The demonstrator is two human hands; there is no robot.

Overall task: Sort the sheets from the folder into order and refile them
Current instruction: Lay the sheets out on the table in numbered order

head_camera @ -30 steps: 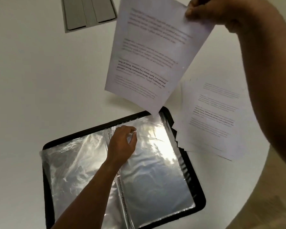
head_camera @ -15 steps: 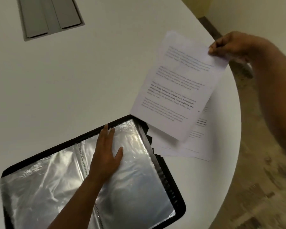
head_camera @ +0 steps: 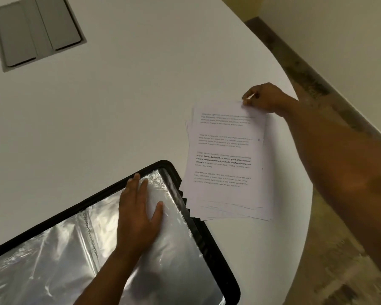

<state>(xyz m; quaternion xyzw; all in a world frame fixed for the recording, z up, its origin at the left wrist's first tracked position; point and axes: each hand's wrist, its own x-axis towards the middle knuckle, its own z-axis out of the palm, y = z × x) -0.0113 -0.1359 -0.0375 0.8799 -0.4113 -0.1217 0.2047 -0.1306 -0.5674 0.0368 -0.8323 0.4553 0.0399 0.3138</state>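
My left hand (head_camera: 139,214) lies flat, fingers straight, pressing the clear plastic sleeve on the right page of the black-edged display folder (head_camera: 209,236), which sits open at 7 o'clock on the white round-edged table (head_camera: 123,102). My right hand (head_camera: 263,99) pinches the top corner of a white printed sheet (head_camera: 226,150) lying on the loose stack of printed sheets (head_camera: 231,211) at 3 o'clock, just beside the folder's right edge and touching its fanned sleeve tabs. Step in hand, as I judge it: laying this sheet onto the stack. To do it well: square the corners before letting go, keep the text face-up, and keep the sleeve flat. A grey recessed panel (head_camera: 36,33) sits at 11 o'clock.
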